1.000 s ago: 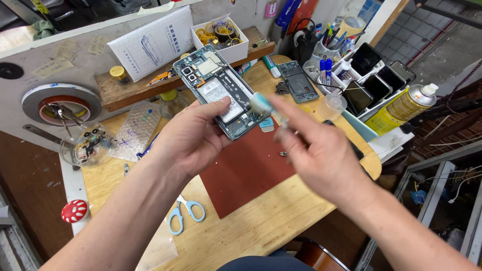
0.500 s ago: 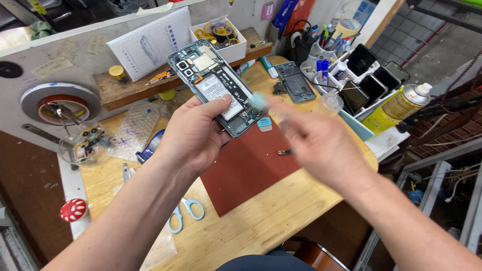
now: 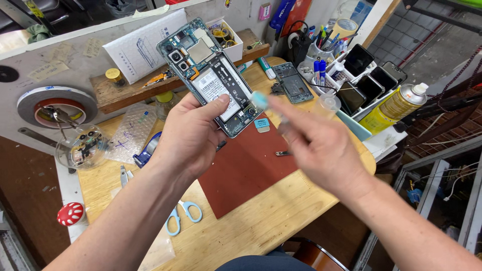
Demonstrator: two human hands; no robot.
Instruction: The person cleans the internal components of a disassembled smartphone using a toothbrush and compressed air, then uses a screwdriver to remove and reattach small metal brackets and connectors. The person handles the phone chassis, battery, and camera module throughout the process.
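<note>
Opened smartphone point(image 3: 210, 75), back cover off and battery and boards exposed, now raised higher and tilted further away than a second ago, upper end level with the wooden shelf point(image 3: 128, 91) at the back instead of low over the red mat point(image 3: 248, 165). Left hand point(image 3: 188, 138) closed around the lower end of the phone, thumb across the battery, fingers curled behind. Right hand point(image 3: 321, 148) swung in from the right and closed on a slim tool with a pale blue tip point(image 3: 259, 99), that tip now touching or just off the phone's lower right edge; probably a sign of work along that edge, with the phone lifted for a closer look.

Hard to make out: right hand and tool smeared by motion, so the exact finger grip and the kind of tool unclear. Left fingers hidden behind the phone. Small dark part point(image 3: 282, 153) lying on the mat too small to identify. Elsewhere on the tabletop point(image 3: 251, 226): scissors with pale blue handles point(image 3: 183, 217), a second phone frame point(image 3: 292, 83), a yellow spray can point(image 3: 391, 108) at the right, a tape roll point(image 3: 56, 105) at the left, partly cut off.
</note>
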